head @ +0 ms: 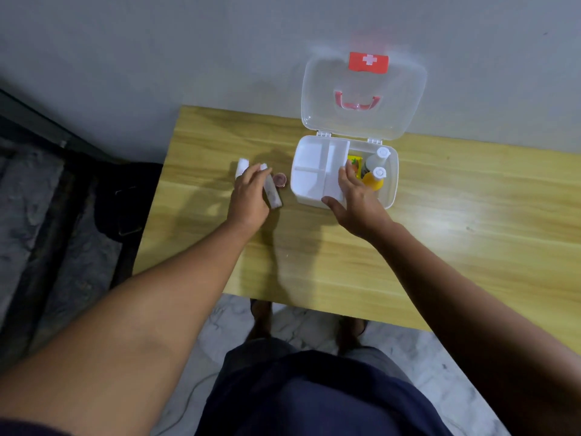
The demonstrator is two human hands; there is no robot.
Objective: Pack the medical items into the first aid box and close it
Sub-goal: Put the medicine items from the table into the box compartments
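The white first aid box (390,184) stands open on the wooden table, its clear lid (364,99) leaning back against the wall. A white divided tray (314,171) covers the box's left part. Beside the tray lie a white bottle (379,157), an orange bottle (375,179) and a yellow packet (354,163). My right hand (355,196) rests on the tray's right edge, fingers spread. My left hand (250,196) lies over a slim clear tube (273,191) left of the box, near white rolls (242,166) and a small round pink-lidded jar (279,180).
The wooden table (345,262) ends at its front edge near my legs. A grey wall runs close behind the box. Dark furniture and a black bag (125,199) sit to the left, off the table.
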